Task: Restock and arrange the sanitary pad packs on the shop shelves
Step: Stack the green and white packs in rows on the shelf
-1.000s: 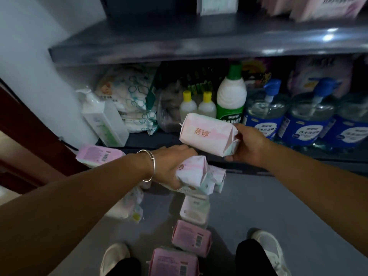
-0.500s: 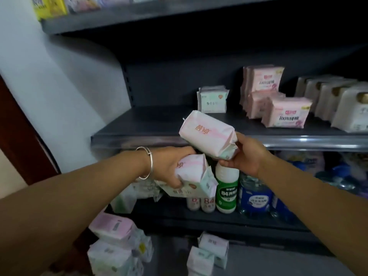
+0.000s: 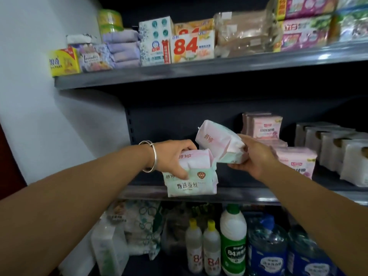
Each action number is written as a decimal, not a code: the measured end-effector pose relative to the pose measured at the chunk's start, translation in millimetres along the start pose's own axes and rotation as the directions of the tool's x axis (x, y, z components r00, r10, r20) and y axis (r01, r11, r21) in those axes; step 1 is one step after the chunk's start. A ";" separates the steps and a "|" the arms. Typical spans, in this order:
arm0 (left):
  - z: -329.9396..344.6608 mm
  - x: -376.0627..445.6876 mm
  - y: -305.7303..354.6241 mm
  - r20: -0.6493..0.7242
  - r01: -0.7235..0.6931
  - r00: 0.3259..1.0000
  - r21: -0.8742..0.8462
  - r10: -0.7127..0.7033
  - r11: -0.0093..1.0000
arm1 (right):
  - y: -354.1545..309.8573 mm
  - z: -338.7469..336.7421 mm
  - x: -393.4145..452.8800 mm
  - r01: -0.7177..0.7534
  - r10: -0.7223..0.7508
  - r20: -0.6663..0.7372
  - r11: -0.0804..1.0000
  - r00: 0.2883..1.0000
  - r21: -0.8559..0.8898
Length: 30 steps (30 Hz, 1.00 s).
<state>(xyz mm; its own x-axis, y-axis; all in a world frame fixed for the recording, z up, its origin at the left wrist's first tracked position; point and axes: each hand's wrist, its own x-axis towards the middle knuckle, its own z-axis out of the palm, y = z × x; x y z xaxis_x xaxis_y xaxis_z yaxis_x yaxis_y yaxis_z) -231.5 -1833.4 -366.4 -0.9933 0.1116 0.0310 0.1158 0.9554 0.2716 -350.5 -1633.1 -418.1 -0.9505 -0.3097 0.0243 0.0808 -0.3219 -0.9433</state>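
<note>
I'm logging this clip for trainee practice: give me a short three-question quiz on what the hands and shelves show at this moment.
1. True or false: the right hand holds a single tilted pad pack.
2. What does the left hand grip? A) a green-capped bottle B) stacked pad packs C) nothing
3. Fill in: the pink packs already stocked on the middle shelf stand to the ____ of the hands.

Key: 1 true; 2 B; 3 right.
</note>
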 end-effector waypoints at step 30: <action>26.2 220.4 -76.5 -0.125 -0.123 0.986 -0.117 0.108 0.985 | -30.1 29.9 178.9 0.425 -0.654 0.024 0.462 0.756 -0.779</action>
<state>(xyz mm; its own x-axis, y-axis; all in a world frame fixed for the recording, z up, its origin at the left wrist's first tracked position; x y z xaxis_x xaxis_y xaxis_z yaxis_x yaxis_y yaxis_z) -459.2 -1874.7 -405.5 -0.9672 0.1795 0.1799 0.2363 0.8958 0.3765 -514.1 -1705.5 -375.4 -0.7641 -0.0451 0.6435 -0.5999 0.4164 -0.6832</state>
